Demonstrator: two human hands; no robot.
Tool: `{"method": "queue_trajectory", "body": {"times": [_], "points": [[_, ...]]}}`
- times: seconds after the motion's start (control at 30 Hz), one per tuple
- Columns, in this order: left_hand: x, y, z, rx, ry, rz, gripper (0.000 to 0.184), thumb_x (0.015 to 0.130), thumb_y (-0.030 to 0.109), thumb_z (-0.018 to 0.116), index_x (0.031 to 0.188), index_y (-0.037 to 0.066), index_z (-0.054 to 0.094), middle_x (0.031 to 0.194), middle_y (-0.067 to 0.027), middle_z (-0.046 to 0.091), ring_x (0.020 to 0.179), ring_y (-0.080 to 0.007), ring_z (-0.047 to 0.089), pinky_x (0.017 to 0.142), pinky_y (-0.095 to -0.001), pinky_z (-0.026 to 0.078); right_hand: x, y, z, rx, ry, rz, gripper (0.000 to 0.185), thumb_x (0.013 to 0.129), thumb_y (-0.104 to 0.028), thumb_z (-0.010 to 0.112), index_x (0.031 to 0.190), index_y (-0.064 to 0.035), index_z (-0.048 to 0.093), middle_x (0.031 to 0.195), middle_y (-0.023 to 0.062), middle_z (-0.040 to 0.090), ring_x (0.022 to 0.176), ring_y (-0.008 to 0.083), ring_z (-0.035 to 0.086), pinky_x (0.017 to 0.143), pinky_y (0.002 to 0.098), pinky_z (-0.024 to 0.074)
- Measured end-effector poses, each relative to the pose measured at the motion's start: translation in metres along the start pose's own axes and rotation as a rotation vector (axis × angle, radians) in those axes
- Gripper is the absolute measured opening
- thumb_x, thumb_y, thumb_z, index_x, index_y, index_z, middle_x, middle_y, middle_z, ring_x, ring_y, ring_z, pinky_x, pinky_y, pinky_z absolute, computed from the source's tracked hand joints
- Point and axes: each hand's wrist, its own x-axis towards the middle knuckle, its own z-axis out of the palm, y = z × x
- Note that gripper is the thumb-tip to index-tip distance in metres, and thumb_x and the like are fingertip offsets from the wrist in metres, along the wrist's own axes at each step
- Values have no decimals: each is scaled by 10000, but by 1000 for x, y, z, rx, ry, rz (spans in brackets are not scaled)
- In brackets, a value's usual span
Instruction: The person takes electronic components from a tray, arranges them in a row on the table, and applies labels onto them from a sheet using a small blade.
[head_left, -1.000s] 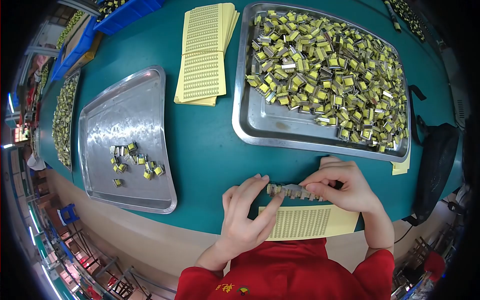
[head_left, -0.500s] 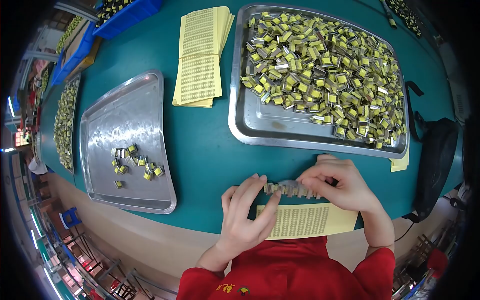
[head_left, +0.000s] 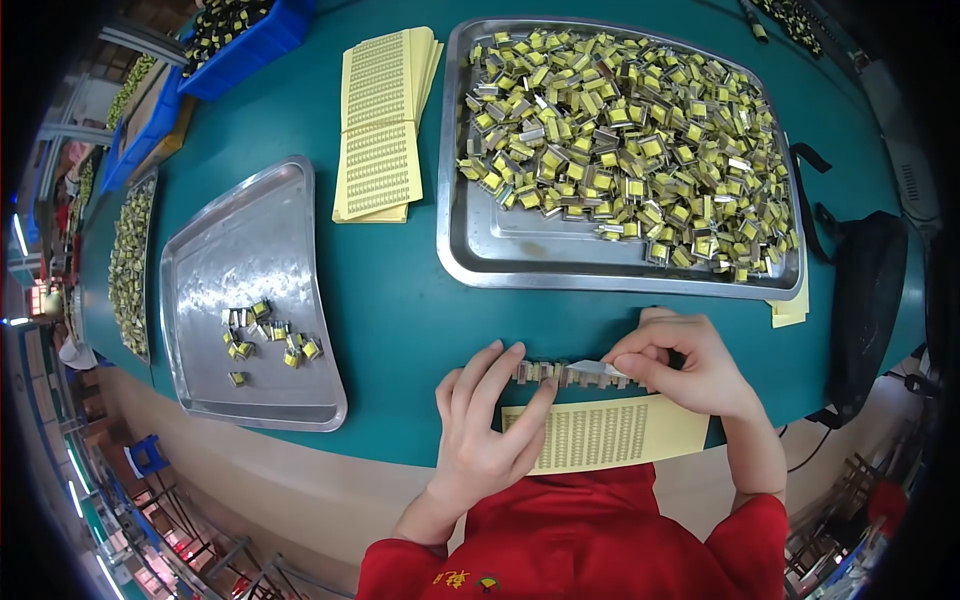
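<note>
- Green surface (head_left: 390, 290) spreads under everything; from the row of small metallic parts (head_left: 582, 380), a heaped tray (head_left: 490, 242) sits at 12 to 1 o'clock, a sparsely filled tray (head_left: 240, 215) between 9 and 10, and a label stack (head_left: 380, 120) near 11.
- That row lies directly on the surface between the two hands, with a printed yellow sheet (head_left: 600, 435) just beside it towards 6 o'clock.
- Uneven pressure from the left fingertips could skew the row or push parts out of line.
- If the thin pale piece (head_left: 592, 368) slips, it could land crooked or catch a fingertip; whether it is a strip or a blade, I cannot tell.
- Left hand (head_left: 483, 430) comes from between 7 and 8 o'clock, fingers spread and loosely bent, straddling the row's 9 o'clock end.
- Right hand (head_left: 690, 372) comes from 4 o'clock, curled, thumb and forefinger pinching the pale piece over the row.
</note>
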Motion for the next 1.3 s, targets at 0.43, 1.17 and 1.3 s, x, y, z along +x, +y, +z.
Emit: {"method": "queue_trajectory", "body": {"times": [0.43, 1.17, 1.3], "points": [[0, -1, 0, -5, -13, 1, 393, 702, 42, 679, 1089, 99, 721, 1318, -207, 538, 1181, -395, 558, 970, -462, 391, 3, 6, 8, -63, 21, -85, 91, 873, -143, 734, 927, -77, 767, 632, -13, 587, 600, 125, 487, 662, 285, 390], [1, 1, 2, 82, -24, 41, 432, 701, 66, 648, 1115, 143, 741, 1308, -178, 555, 1168, -371, 563, 950, -454, 401, 4, 2, 6, -107, -13, -86, 115, 895, -162, 708, 941, -65, 749, 676, 15, 634, 655, 161, 560, 696, 314, 426], [1, 2, 2, 93, -22, 42, 434, 701, 64, 652, 1118, 143, 740, 1305, -171, 560, 1169, -374, 562, 947, -458, 405, 4, 3, 7, -121, -2, -113, 121, 901, -158, 703, 956, -58, 742, 667, 20, 625, 644, 155, 554, 677, 314, 427]]}}
